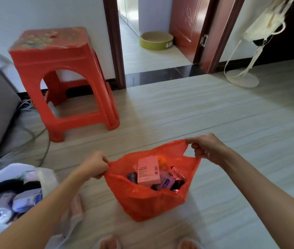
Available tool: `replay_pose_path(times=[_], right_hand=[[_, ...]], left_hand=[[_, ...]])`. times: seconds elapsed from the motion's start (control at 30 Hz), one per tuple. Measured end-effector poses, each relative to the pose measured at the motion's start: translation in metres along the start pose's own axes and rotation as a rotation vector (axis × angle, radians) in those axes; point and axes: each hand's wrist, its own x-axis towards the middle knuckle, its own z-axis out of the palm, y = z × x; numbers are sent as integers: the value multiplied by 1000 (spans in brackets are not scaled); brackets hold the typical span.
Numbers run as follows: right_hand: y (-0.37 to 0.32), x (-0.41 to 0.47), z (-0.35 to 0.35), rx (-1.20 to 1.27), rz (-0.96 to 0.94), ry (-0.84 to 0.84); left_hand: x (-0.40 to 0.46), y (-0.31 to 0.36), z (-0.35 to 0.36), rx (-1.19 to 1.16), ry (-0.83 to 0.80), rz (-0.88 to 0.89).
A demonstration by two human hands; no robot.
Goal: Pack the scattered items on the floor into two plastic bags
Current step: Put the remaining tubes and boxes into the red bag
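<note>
The red bag point(148, 200) hangs in the lower middle of the frame, held up by both hands. The left hand point(93, 166) has its fingers curled tight round the left handle. The right hand point(205, 147) has its fingers curled tight round the right handle, a bit higher up. The two hands pull apart, so the mouth of the bag is stretched wide open.

Inside the bag sits a pink box point(149, 170), standing up near the middle. Beside it are some small dark bottles, a pale packet with blue writing and something orange at the back. They are too jumbled to name for sure.

In the lower left of the frame lies a white bag point(40, 174) on the floor point(232, 114). It is open too. It holds a black round thing, some pale packets and a white tub with a round lid.

No loose items show on the floor in this view. So the packing looks nearly done. Both bags are full of things. What may be left is to close or tie them.

Farther off, a red stool point(60, 76) stands in the upper left.
</note>
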Motion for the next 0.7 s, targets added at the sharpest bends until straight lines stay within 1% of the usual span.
replay_pose_path(times=[0.07,0.1,0.17,0.2,0.23,0.3,0.4,0.43,0.47,0.5,0.57,0.6,0.7], right_hand=[[-4,-6,7,76,22,-45],[-6,-9,11,125,27,-62],[-10,-14,17,215,26,-78],[-13,-16,18,242,20,-84],[-17,-17,17,263,8,-90],[-25,-19,12,318,-27,-87],[-28,-18,6,375,-57,-56],[-25,-18,7,355,-54,-47],[-20,-18,9,322,-47,-43],[-14,-19,11,293,-41,-43],[-3,-22,11,273,-40,-44],[4,-24,10,273,-38,-46],[23,-31,5,261,-36,-54]], left_hand=[[-6,8,-9,-150,43,-2],[-9,11,-12,-302,46,-21],[-17,22,-15,-686,-2,-111],[-20,30,-16,-820,-28,-151],[-22,39,-19,-885,-43,-166],[-23,62,-28,-867,-16,-108],[-19,84,-37,-618,76,13],[-17,83,-36,-519,69,26],[-16,79,-34,-451,20,26],[-14,71,-30,-427,-66,12],[-9,50,-21,-499,-254,-37],[-9,38,-18,-554,-323,-65],[-14,5,-8,-675,-455,-150]])
